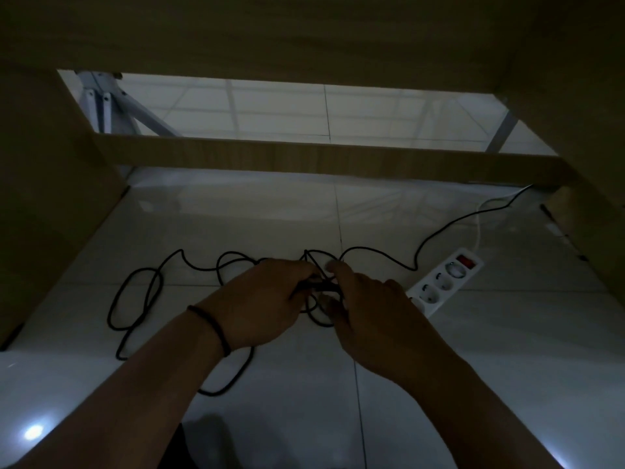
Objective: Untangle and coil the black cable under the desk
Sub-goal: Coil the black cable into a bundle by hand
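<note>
Fingers: those of the left hand [260, 299] and the right hand [365, 309] are curled in, pinching strands at the knotted middle of the black cable [135, 299], where they nearly meet (the dim light hides exactly which strands each holds).
Cable position: on the tiled floor [490, 350] under the desk [304, 28], loops sprawled to the left and below the wrists, one run trailing right toward the far corner.
Progress: early, by my judgement; the tangle is not yet freed and no coil has been started.
Cable look: thin, black, limp, crossing itself in several loose loops.
Nearby: a white power strip [446, 282] just right of the right hand.
</note>
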The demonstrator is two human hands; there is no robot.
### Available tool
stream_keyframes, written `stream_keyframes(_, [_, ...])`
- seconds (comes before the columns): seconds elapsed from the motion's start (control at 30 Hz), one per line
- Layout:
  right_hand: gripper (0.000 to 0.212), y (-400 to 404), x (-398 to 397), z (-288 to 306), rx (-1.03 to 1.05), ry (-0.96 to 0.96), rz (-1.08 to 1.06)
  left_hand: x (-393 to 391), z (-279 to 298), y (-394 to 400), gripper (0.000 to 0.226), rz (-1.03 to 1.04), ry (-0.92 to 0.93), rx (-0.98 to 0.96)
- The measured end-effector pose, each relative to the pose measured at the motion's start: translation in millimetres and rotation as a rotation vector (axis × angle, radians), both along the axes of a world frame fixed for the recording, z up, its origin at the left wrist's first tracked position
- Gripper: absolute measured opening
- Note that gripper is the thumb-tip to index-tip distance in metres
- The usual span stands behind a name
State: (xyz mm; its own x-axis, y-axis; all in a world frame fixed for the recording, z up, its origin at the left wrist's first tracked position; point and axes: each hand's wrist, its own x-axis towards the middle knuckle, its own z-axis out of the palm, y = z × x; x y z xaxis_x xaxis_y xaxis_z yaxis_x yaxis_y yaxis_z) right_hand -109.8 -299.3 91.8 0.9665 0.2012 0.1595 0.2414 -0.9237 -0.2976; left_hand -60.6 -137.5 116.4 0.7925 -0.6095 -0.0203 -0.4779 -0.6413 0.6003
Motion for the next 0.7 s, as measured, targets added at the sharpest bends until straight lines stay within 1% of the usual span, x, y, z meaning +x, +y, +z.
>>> stream_keyframes(0.03, [0.04,1,0,-1,-0.009,-0.021,0.003,0,-1,1,0.025,-0.001,0.009,0.016])
stream_keyframes(0.1, [0.025,3,1,-1,-0.028,-0.065,-0.001,-1,3,2,0.023,0.01,0.074,0.012])
stream_keyframes(0.17, [0.009,0,4,-4,-0.037,-0.137,-0.023,-2,7,0,0.023,0.018,0.172,-0.066])
stream_keyframes(0.2, [0.006,-1,5,-6,-0.044,-0.122,-0.022,-3,9,-1,0.025,0.03,0.215,-0.116])
stream_keyframes(0.23, [0.008,-2,4,-7,-0.038,-0.102,-0.014,-3,10,-2,0.027,0.043,0.23,-0.148])
stream_keyframes(0.27, [0.01,-1,4,-9,-0.036,-0.08,-0.025,-3,10,-3,0.027,0.045,0.198,-0.143])
stream_keyframes(0.37, [0.017,2,6,-11,-0.009,-0.096,-0.035,-3,2,-4,0.029,0.01,0.009,-0.049])
stream_keyframes(0.47, [0.02,8,3,-13,0.072,-0.148,-0.003,-1,-2,-1,0.039,-0.009,-0.085,-0.086])
stream_keyframes(0.5, [0.018,9,2,-14,0.098,-0.161,0.016,0,-2,0,0.04,-0.013,-0.099,-0.107])
stream_keyframes(0.57, [0.008,11,1,-13,0.123,-0.194,0.032,1,1,2,0.037,-0.005,-0.076,-0.167])
stream_keyframes(0.7, [0.01,6,3,-7,0.058,-0.252,0.004,1,15,2,0.02,0.113,0.083,-0.247])
